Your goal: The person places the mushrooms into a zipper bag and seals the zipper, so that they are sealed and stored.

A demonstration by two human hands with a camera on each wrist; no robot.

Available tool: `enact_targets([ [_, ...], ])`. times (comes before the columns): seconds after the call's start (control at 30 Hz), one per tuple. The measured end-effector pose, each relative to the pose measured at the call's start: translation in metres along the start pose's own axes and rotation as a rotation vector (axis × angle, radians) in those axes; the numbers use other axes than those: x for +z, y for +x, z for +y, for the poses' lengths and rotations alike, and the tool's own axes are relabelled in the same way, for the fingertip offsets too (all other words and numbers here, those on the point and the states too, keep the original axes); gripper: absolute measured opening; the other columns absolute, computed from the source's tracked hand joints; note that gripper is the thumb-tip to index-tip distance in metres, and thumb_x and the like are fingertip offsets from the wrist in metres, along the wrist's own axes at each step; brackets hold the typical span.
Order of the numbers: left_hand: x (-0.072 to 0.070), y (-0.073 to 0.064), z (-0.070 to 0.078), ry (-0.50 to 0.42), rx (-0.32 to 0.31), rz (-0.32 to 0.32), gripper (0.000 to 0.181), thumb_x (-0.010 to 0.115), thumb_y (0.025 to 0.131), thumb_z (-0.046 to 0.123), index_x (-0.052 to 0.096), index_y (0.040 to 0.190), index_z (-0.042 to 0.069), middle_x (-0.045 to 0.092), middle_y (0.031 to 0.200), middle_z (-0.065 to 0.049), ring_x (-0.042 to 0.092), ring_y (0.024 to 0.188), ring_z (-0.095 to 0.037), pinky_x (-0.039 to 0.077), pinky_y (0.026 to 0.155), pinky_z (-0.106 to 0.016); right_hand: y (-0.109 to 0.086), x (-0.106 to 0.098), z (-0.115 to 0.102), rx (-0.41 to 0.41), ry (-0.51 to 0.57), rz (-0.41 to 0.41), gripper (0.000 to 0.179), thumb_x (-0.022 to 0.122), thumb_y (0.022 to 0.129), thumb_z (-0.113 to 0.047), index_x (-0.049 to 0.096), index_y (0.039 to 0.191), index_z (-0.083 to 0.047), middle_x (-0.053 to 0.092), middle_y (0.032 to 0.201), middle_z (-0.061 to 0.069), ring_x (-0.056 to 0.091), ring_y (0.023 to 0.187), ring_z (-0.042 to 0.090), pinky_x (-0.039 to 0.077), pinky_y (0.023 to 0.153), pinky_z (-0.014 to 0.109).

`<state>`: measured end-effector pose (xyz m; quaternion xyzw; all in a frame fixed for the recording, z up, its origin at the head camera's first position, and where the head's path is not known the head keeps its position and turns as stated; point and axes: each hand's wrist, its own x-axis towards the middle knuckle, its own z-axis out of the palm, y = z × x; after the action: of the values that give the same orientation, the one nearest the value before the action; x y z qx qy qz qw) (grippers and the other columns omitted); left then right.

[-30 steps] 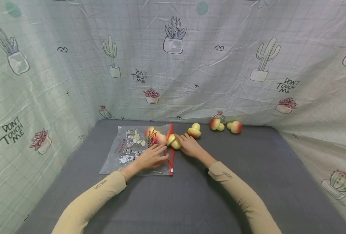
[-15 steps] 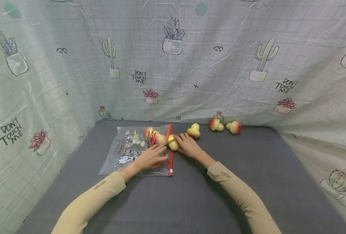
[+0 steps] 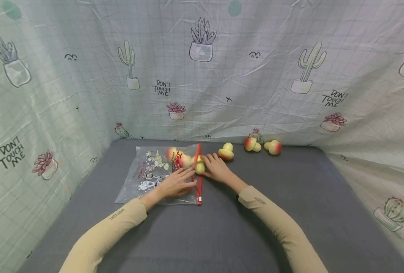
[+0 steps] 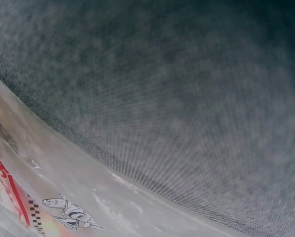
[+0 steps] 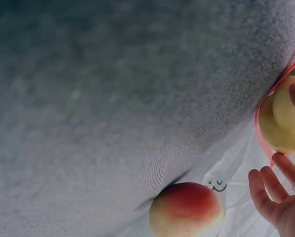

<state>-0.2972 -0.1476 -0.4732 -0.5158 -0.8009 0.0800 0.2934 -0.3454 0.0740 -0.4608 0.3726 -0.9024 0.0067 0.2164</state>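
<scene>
The right hand [image 3: 216,167] holds a mushroom [image 3: 200,168] between thumb and fingertip, its other fingers spread, at the red-edged mouth of a clear bag [image 3: 128,189]. The left hand [image 3: 175,183] rests on the bag by that mouth; whether it pinches the film I cannot tell. The mushroom looks light, firm and smooth, so it may roll or slip; the waist between cap and stem should grip best. The bag seems thin and floppy, best held at its edge. 2 bagged mushrooms [image 3: 171,153] show inside; 3 loose mushrooms [image 3: 226,152] lie on the tabletop [image 3: 236,231].
</scene>
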Motion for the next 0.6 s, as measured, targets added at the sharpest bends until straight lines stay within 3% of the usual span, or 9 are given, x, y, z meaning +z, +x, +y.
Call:
enact_targets([
  [0.23,-0.0008,0.0003,0.0001,-0.006,0.003,-0.013,0.030,0.065,0.076,0.030,0.055,0.104,0.023,0.054,0.124,-0.014,0.046,0.121,-0.028,0.042,0.094,-0.043,0.0059,0.0027,-0.0039,0.037,0.017,0.003,0.065,0.066,0.075,-0.043,0.045,0.123,-0.005,0.055,0.109,0.011,0.050,0.095,0.027,0.049,0.069,0.037],
  [0.47,-0.0009,-0.0001,0.0004,-0.002,0.004,0.000,0.030,0.065,0.076,0.030,0.055,0.103,0.023,0.054,0.124,-0.014,0.046,0.121,-0.027,0.043,0.092,-0.044,0.0088,0.0050,-0.0050,0.033,-0.001,-0.024,0.065,0.063,0.077,-0.045,0.043,0.126,-0.006,0.053,0.111,0.010,0.049,0.098,0.026,0.049,0.072,0.036],
  [0.6,-0.0004,-0.0007,0.0002,0.003,0.005,0.012,0.031,0.066,0.075,0.030,0.055,0.104,0.023,0.054,0.124,-0.014,0.046,0.121,-0.027,0.043,0.092,-0.044,0.0063,0.0050,-0.0037,0.006,-0.003,0.010,0.064,0.064,0.077,-0.042,0.044,0.126,-0.006,0.053,0.110,0.010,0.049,0.097,0.026,0.048,0.070,0.035],
])
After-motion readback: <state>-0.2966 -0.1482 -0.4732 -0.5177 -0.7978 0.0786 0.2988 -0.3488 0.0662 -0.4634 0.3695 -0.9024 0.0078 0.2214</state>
